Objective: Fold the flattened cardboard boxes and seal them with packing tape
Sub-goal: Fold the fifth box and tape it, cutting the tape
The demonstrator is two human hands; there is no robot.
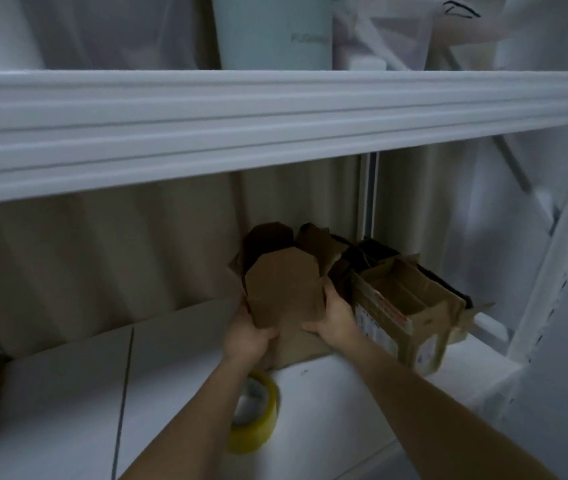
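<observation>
Both hands up on a brown carton (pixel 284 289), held over the white shelf (pixel 68 393). Left hand (pixel 251 336) curled round the carton's lower left corner, thumb over the front face. Right hand (pixel 336 318) gripping the lower right edge, fingers wrapped behind. Carton's flaps standing open at the top, dark inside. Beneath the carton, a flat brown sheet (pixel 305 348) lying on the shelf, partly hidden by the hands.

Just right of the carton, touching or nearly so, a larger box (pixel 403 306) lying tilted, open top facing up and toward the camera, printed labels and a red-lettered strip along its near side. More dark cardboard (pixel 372 251) packed behind it, too dim to sort out.

Roll of yellowish tape (pixel 258 415) standing on edge on the shelf, near the left forearm and partly covered by it.

Above, a thick white shelf edge (pixel 275 126) crossing the whole view, carrying a pale blue container (pixel 272 29) with faint lettering, unreadable. Beige curtain (pixel 102 244) behind the lower shelf. White perforated upright (pixel 559 271) at far right.
</observation>
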